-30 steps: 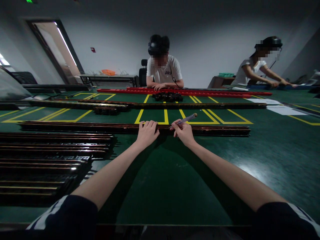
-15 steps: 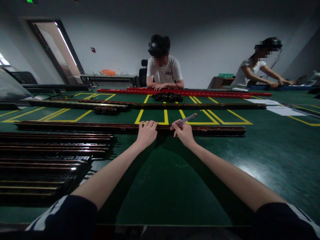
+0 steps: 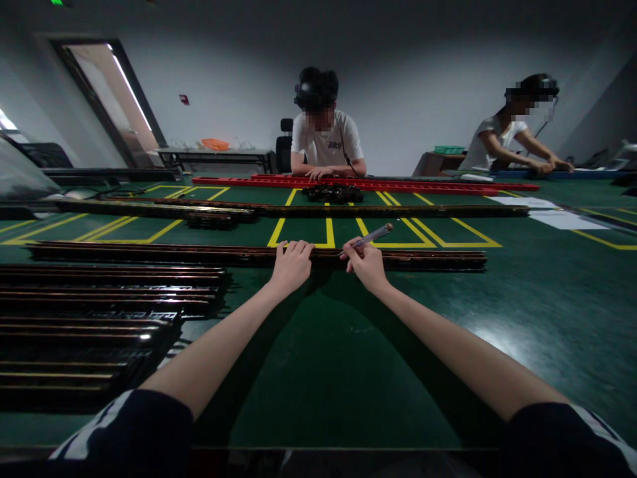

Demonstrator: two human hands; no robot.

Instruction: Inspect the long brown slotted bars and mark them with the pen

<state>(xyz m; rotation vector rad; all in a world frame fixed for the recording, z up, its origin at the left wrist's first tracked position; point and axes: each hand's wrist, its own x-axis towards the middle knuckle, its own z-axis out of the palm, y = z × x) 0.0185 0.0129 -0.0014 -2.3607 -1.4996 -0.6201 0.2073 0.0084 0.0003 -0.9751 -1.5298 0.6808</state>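
Observation:
Long dark strips with coppery edges (image 3: 428, 259) lie side by side across the green table (image 3: 318, 372). My left hand (image 3: 292, 267) rests on their near side, its fingers bent over the top edge and slightly apart. My right hand (image 3: 367, 263) is closed around a pen-like tool (image 3: 373, 236) with a clear barrel. The tool slants up to the right, and its lower end points at the strips; whether the tip touches them is too small to tell.
Stacks of dark strips (image 3: 109, 285) lie at the left. Farther back are another long strip (image 3: 398, 211), a dark pile (image 3: 332, 194), red rails (image 3: 423, 187) and white papers (image 3: 567, 220). One person (image 3: 328, 143) leans on the far edge; another (image 3: 497, 143) works at the right.
Both my hands stay in nearly the same place. At the far right, the other person's hands have moved slightly to the left.

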